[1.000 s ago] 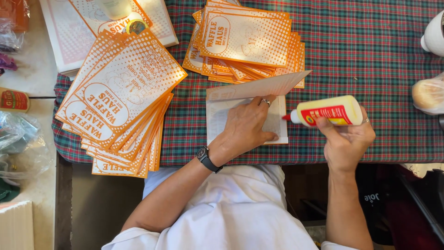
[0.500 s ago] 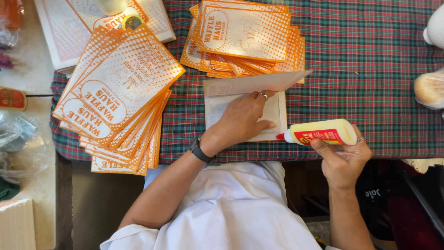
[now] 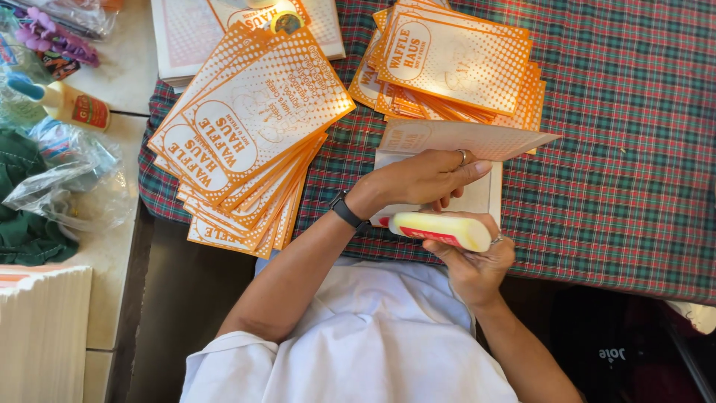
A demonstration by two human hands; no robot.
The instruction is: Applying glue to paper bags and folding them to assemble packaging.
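Observation:
My left hand (image 3: pixel 425 179) presses flat on a half-folded white paper bag (image 3: pixel 477 142) that lies on the plaid tablecloth (image 3: pixel 619 149); the bag's top flap is folded open above my fingers. A black watch sits on that wrist. My right hand (image 3: pixel 473 261) holds a yellow glue bottle (image 3: pixel 440 229) with a red label. The bottle lies sideways, its tip pointing left along the bag's near edge, just under my left hand.
A fanned stack of orange-and-white printed bags (image 3: pixel 246 134) lies to the left, a second stack (image 3: pixel 455 63) at the top. Another glue bottle (image 3: pixel 71 104), plastic bags (image 3: pixel 67 179) and a white paper pile (image 3: pixel 41 328) occupy the left bench.
My right hand has carried the glue bottle leftward, from the bag's right side to its near edge under my left hand. The left hand stays pressed on the bag.

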